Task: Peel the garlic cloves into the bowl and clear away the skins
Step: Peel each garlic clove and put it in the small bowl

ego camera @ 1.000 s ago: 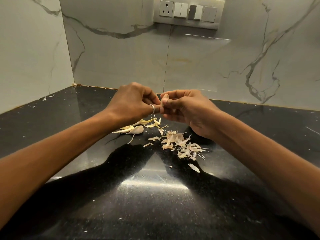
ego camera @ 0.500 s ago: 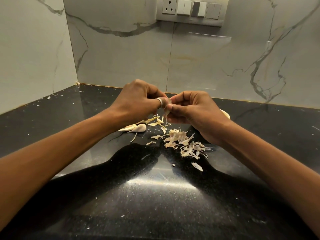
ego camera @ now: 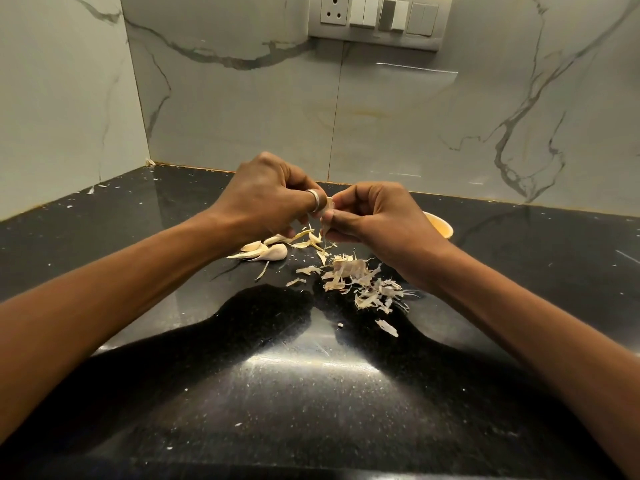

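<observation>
Spanning the foreground, the black counter (ego camera: pixel 311 393) carried everything. Above it the left hand (ego camera: pixel 266 199) and right hand (ego camera: pixel 374 216) met, each with fingers curled in a tight pinch on a single clove (ego camera: pixel 328 205), which was held clear of the surface. The bowl (ego camera: pixel 440 225) sat just behind the right hand, mostly hidden, so its contents could not be told. Skins (ego camera: pixel 360 278) lay heaped below the hands, and a few more cloves (ego camera: pixel 273 252) rested on the counter beneath the left hand.

The step in hand looked to be stripping the held clove. It would go best with the left hand steadying the clove by its ends while the right lifted a papery edge and drew it off lengthwise. Working over the heap would keep the scraps together and out of the bowl. Squeezing hard would risk bruising the clove or letting it slip.
</observation>
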A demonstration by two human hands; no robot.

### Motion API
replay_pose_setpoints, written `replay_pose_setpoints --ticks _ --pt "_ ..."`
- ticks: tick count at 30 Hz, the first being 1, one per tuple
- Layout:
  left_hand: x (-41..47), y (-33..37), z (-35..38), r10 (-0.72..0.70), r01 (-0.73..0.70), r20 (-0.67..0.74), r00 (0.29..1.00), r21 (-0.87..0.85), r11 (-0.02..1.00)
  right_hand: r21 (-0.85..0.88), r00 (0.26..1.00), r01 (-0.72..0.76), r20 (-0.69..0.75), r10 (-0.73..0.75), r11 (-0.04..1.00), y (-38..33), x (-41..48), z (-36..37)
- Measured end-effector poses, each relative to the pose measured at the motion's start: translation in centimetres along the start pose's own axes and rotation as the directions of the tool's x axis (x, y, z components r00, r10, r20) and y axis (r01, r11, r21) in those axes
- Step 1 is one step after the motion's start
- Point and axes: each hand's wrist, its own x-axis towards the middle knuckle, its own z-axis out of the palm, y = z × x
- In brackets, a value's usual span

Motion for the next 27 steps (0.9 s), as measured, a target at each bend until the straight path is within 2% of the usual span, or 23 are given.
replay_pose_setpoints --ticks 6,13,19,27 --pt "-0.22 0.12 0.27 -0.008 0.008 0.005 1.0 -0.012 1.0 -0.109 0.999 0.031 -0.028 -0.034 0.994 0.29 0.13 0.01" --pt "-0.61 0.23 0.66 -0.102 0.101 0.004 0.995 -0.145 0.984 -0.193 0.996 0.083 -0.024 -0.089 0.978 0.5 0.13 0.11" --pt "-0.42 0.82 0.59 -0.219 0.222 0.043 0.975 -0.287 0.932 0.005 0.999 0.039 -0.005 -0.039 0.999 -0.09 0.04 -0.13" --pt "-0.16 0.66 0.23 -0.273 0.278 0.056 0.96 -0.295 0.914 0.227 1.0 0.009 0.009 -0.012 0.974 0.05 0.39 -0.41"
